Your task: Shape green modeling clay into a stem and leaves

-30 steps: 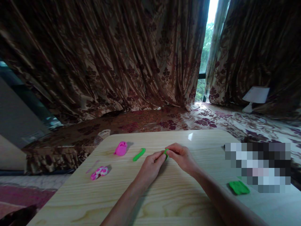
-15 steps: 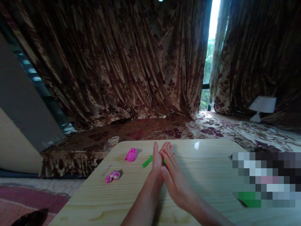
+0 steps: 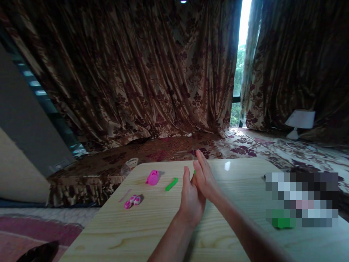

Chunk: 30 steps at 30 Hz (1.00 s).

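Observation:
My left hand [image 3: 191, 201] and my right hand [image 3: 206, 179] are pressed palm to palm above the table, fingers stretched out. Between them a small bit of green modelling clay [image 3: 194, 172] peeks out; most of it is hidden by the palms. Left of the hands lies a green clay strip [image 3: 171, 184], slightly bent at its far end. Farther left sits a rounded pink clay figure [image 3: 152, 177]. Nearer to me is a clump of white clay pieces with pink spots [image 3: 133, 201].
The hands are over a light wooden table [image 3: 152, 229]. A thin pale stick [image 3: 124, 195] lies near its left edge, and a clear container [image 3: 129, 165] stands beyond the far left corner. At the right are a blurred-out patch and a green item [image 3: 283, 222]. A white lamp [image 3: 300, 120] stands behind.
My right hand has slid forward and up against the left, which has drawn back slightly. The green strip on the table is now fully uncovered. The camera view has shifted a little.

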Motion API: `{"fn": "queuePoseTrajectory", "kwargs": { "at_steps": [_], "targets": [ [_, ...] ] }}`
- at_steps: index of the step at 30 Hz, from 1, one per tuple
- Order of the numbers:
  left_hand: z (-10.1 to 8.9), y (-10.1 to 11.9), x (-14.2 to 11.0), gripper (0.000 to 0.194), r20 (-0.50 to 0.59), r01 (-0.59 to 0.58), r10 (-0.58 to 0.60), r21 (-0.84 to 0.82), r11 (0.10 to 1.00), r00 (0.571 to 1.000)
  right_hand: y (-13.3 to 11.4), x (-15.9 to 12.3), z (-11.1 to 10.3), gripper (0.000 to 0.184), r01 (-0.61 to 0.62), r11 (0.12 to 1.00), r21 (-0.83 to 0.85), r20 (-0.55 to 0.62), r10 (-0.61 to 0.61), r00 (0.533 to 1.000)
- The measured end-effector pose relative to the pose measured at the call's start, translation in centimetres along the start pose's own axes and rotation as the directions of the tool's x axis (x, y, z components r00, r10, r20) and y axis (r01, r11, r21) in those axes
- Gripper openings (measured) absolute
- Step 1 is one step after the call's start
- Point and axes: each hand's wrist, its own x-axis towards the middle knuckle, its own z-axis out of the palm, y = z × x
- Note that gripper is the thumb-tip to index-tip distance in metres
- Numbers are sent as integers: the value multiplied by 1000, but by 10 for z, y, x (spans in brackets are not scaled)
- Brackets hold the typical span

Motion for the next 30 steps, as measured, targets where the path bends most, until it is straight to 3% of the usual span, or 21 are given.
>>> {"fn": "queuePoseTrajectory", "kwargs": {
  "at_steps": [1, 3, 5, 7, 9, 10, 13, 14, 17, 19, 23, 26, 30],
  "targets": [
    [1, 0, 1, 63, 14, 13, -13, 0, 1000, 1000, -1, 1, -1, 51, 15, 1000, -11, 10, -15, 1000],
    [1, 2, 5, 62, -70, -49, 47, -24, 999, 996, -5, -2, -4, 57, 125, 992, -36, 142, -118, 983],
    [1, 3, 9, 59, -75, -87, 83, -51, 995, 994, -6, -5, -6, 64, 192, 980, -53, 252, -173, 952],
    [2, -1, 11, 59, -8, -25, 24, -84, 996, 1000, -1, 0, -8, 57, 149, 982, -117, 148, -131, 980],
    [4, -8, 13, 60, 113, 33, -23, -88, 996, 993, 7, 8, -10, 50, 16, 981, -192, -3, -17, 1000],
    [5, -11, 14, 60, 125, 70, -60, -79, 994, 990, 12, 12, -11, 49, 18, 976, -217, -14, -22, 1000],
    [6, -12, 22, 58, 9, 18, -17, -134, 991, 1000, 20, 17, -11, 50, 175, 957, -232, 129, -148, 981],
    [6, -12, 24, 57, 19, 25, -23, -156, 987, 1000, 22, 18, -12, 50, 205, 949, -241, 172, -166, 971],
    [0, -11, 27, 53, 184, 147, -109, -207, 967, 977, 31, 31, -18, 47, 25, 941, -338, 78, 1, 997],
    [-8, -13, 26, 43, 239, 246, -198, -193, 950, 951, 40, 44, -26, 48, -80, 949, -305, 107, 118, 987],
    [-32, -12, 29, 30, 114, 370, -357, -119, 921, 927, 55, 55, -41, 53, -109, 971, -213, 217, 156, 963],
    [-50, -8, 34, 36, 46, 406, -403, -118, 906, 914, 61, 43, -44, 49, -17, 983, -182, 206, 55, 977],
    [-63, -8, 33, 36, 106, 414, -400, -188, 891, 910, 63, 14, -36, 42, 214, 956, -203, 301, -147, 942]
  ]
}}
